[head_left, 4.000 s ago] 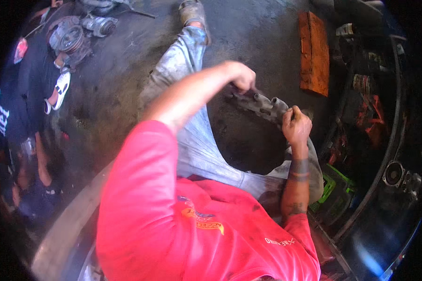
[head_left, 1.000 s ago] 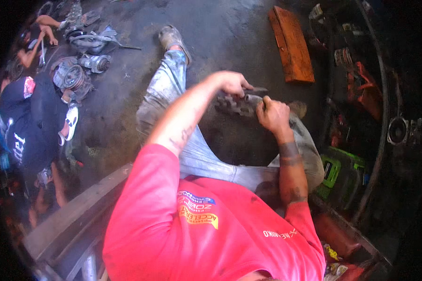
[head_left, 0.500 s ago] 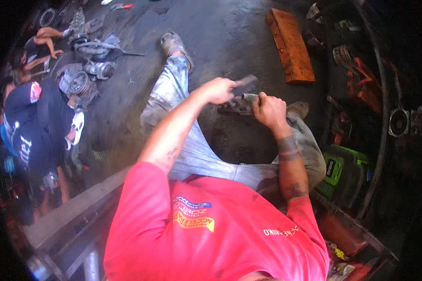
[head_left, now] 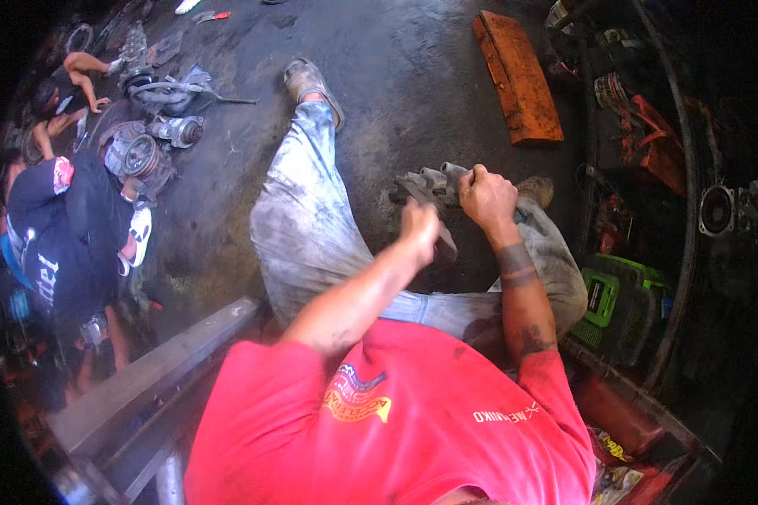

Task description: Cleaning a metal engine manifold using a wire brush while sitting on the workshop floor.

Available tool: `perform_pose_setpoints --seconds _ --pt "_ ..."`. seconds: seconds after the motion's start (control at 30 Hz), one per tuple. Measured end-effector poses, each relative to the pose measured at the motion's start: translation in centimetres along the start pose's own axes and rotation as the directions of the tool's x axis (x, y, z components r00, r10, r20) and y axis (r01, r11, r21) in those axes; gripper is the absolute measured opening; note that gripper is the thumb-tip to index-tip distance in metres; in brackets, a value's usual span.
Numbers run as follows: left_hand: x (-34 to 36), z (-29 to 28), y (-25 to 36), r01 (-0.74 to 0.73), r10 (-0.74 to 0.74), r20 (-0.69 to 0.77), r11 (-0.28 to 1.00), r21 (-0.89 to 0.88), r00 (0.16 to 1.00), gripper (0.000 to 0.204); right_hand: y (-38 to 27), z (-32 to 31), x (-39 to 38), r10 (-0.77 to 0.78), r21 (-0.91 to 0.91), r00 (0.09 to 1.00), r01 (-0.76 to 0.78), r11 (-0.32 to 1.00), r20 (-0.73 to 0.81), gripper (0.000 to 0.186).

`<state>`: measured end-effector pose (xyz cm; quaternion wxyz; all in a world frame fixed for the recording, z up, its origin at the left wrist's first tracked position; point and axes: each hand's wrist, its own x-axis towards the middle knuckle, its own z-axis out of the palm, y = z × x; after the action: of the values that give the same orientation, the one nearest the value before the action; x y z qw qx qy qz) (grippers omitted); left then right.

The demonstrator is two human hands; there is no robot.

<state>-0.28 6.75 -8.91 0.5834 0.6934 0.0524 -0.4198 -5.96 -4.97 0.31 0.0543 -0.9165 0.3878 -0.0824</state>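
L hand [head_left: 420,225] is a motion-blurred fist, its grip closed round a flat dark tool [head_left: 447,245], one end sticking out on the side nearest the wearer. R hand [head_left: 490,200] has its grip pinching the R end of a grey metal part [head_left: 434,178], thumb on top, other fingers mostly hidden. Part sits btwn the wearer's spread legs [head_left: 307,210], just beyond the L hand, w/ short tube stubs along its far edge; can't tell if it rests on the floor [head_left: 396,59] or is held off it. Tool vs. part, touching or apart: can't tell, too blurry. Orange block [head_left: 518,80] lies on the floor ahead & to the R. Green-&-black case [head_left: 602,305] is nr the R knee. Off L, a person in dark clothes [head_left: 76,219] is down low beside greasy machine parts [head_left: 136,153]. Metal beam [head_left: 168,362] runs nr the wearer's L elbow.
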Motion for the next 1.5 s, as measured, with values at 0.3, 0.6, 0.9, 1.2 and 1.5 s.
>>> perform_pose_setpoints --seconds 0.3,0.6,0.9,1.2,1.5 --pt "-8.4 -3.3 6.0 0.333 -0.279 0.202 0.885 -0.326 0.939 0.033 -3.5 0.2 -1.0 -0.099 0.126 0.988 0.114 0.985 -0.120 0.021" --pt "-5.5 -2.8 5.5 0.300 -0.235 0.210 0.879 -0.371 0.949 0.014 -2.4 0.5 -1.6 -0.119 0.050 0.992 0.121 0.991 -0.032 0.024" --pt "-1.9 0.3 3.1 0.135 -0.132 0.038 0.880 -0.455 0.990 0.020 -3.2 0.2 -1.2 -0.047 0.037 0.997 0.049 0.998 -0.061 0.025" --pt "0.2 -4.1 9.5 -0.287 0.132 0.328 0.824 0.489 0.936 0.076 0.5 0.4 -0.1 0.181 0.034 0.982 -0.183 0.982 0.055 0.033" --pt "3.6 -8.2 7.1 -0.697 0.248 0.655 0.335 0.633 0.714 0.059 5.7 2.3 1.6 0.311 0.098 0.949 -0.315 0.944 0.053 0.034"
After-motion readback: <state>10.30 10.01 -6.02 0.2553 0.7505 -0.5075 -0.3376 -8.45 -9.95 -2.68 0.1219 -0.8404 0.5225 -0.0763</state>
